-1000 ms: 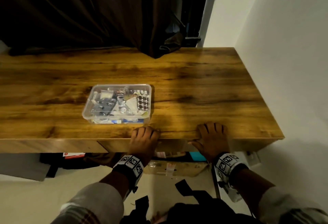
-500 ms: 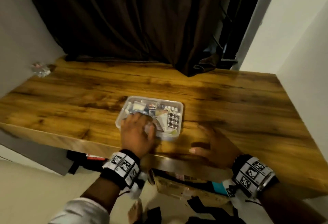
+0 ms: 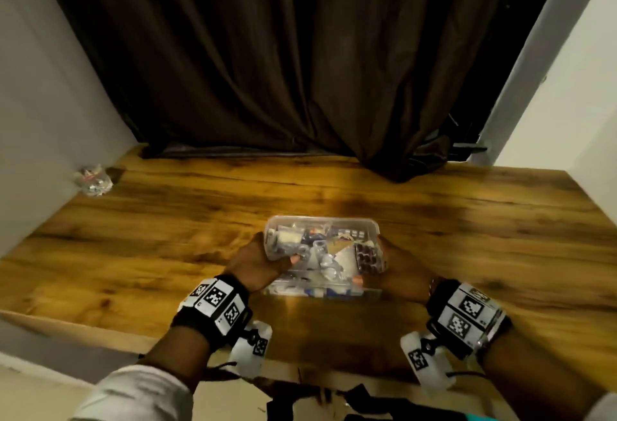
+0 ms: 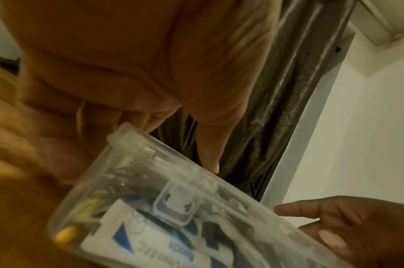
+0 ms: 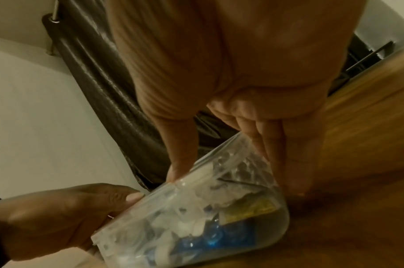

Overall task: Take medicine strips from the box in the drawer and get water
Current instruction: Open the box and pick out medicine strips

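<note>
Clear plastic box with its lid on, resting on the wooden desk near the front edge, roughly centred between the person's two wrists. Through the lid: a jumble of medicine strips, among them a dark blister pack at the right end, plus white and blue packaging along the near wall. The left hand clasps the left end of the box, thumb over the lid and fingers curled round the far-left corner. The right hand clasps the right end in the same manner, thumb on the near-right part of the lid and fingers down the right wall, their tips at the desk surface. Both wrists carry bands printed with black-and-white square markers. Far left on the desk, against the wall, lies a small crumpled clear wrapper. A dark brown curtain hangs behind the far edge of the desk, its hem touching the wood at the far right.
</note>
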